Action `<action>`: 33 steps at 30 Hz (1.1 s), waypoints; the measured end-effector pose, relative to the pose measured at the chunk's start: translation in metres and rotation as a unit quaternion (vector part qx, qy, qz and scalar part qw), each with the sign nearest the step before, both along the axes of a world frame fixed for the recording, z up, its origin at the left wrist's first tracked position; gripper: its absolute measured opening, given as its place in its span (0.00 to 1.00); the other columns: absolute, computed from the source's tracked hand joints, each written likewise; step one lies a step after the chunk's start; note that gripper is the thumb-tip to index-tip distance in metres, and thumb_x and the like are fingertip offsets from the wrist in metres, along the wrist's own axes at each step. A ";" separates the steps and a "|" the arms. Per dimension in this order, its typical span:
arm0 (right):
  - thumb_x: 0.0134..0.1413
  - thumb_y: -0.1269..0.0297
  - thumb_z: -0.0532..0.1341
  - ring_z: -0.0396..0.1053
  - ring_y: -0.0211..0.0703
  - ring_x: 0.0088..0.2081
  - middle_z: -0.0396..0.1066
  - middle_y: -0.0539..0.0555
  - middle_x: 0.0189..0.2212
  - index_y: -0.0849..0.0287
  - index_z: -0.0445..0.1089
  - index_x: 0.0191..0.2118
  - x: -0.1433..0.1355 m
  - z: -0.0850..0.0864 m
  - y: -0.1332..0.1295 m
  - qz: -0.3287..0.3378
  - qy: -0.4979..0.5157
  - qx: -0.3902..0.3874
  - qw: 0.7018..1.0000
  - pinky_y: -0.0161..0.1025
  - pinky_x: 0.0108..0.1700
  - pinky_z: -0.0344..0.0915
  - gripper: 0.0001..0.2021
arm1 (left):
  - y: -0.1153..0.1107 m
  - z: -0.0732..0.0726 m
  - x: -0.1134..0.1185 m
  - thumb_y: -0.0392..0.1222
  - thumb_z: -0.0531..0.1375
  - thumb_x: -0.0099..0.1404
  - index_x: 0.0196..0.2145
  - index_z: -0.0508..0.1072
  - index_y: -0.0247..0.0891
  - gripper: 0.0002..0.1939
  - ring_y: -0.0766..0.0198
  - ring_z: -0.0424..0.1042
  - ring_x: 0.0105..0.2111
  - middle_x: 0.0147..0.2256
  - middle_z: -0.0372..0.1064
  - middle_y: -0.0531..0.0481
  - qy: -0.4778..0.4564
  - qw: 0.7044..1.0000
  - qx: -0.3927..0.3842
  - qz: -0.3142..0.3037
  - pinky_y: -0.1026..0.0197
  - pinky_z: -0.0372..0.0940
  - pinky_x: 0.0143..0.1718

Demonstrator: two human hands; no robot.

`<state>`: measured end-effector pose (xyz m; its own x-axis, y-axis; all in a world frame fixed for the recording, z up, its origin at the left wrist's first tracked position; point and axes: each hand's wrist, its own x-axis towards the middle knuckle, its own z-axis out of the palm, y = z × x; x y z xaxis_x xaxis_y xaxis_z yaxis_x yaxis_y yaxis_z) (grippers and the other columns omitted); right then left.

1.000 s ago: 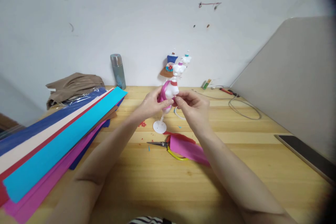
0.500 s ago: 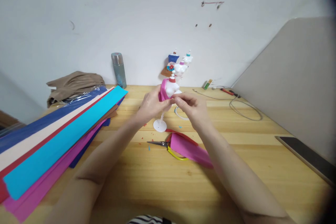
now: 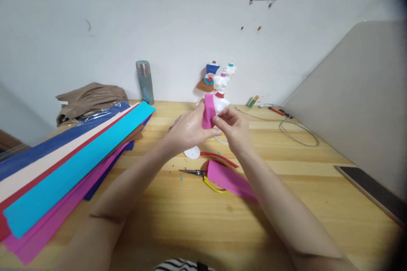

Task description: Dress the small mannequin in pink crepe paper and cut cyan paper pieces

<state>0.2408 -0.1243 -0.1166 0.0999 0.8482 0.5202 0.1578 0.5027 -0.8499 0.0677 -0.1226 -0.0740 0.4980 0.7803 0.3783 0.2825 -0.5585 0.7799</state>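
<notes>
A small white dress form (image 3: pixel 221 104) with a red collar is between my hands, tilted above its round white base (image 3: pixel 191 153). A pink crepe paper strip (image 3: pixel 209 111) lies against its left side. My left hand (image 3: pixel 188 128) is wrapped about the left of the form and strip, thumb stretched along below; its other fingertips are hidden. My right hand (image 3: pixel 234 126) pinches the strip's right edge between thumb and fingers. On the table, in front, lie scissors (image 3: pixel 211 183) with yellow handles, under a larger pink paper piece (image 3: pixel 232 181), beside a red strip (image 3: pixel 222 158).
Several dressed and bare mini forms (image 3: pixel 212 69) stand behind. Rolled coloured papers (image 3: pixel 79 152) fill the left side, near a brown cloth (image 3: pixel 92 101) and a thermos (image 3: pixel 145 82). A cable (image 3: pixel 299 140), a glue tube (image 3: pixel 253 101) and a phone (image 3: pixel 369 190) are at right.
The pink strip has turned to lie flat and upright on the form's left side. The form has leaned to the right. My left hand has rotated, showing more of its back.
</notes>
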 end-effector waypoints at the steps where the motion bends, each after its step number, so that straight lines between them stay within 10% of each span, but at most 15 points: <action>1: 0.48 0.54 0.70 0.68 0.40 0.29 0.69 0.48 0.26 0.54 0.67 0.30 0.001 -0.002 0.002 0.009 -0.002 0.006 1.000 0.42 0.37 0.69 0.14 | 0.003 0.002 -0.005 0.46 0.69 0.60 0.53 0.75 0.40 0.24 0.46 0.76 0.47 0.43 0.79 0.44 -0.009 1.000 -0.001 -0.009 0.48 0.70 0.50; 23: 0.53 0.53 0.69 0.72 0.45 0.36 0.73 0.51 0.31 0.53 0.70 0.33 -0.008 -0.005 -0.005 0.051 -0.046 0.028 0.997 0.46 0.40 0.73 0.11 | 0.013 0.017 -0.011 0.41 0.67 0.60 0.31 0.79 0.36 0.05 0.55 0.79 0.40 0.36 0.81 0.45 -0.228 0.972 -0.024 0.040 0.52 0.74 0.47; 33: 0.53 0.49 0.68 0.71 0.47 0.36 0.71 0.51 0.30 0.52 0.69 0.32 -0.006 -0.008 0.001 0.043 -0.054 0.033 0.997 0.48 0.41 0.72 0.14 | 0.024 0.013 -0.016 0.55 0.66 0.65 0.46 0.78 0.39 0.19 0.53 0.79 0.44 0.42 0.81 0.45 -0.215 0.973 -0.084 -0.016 0.52 0.75 0.46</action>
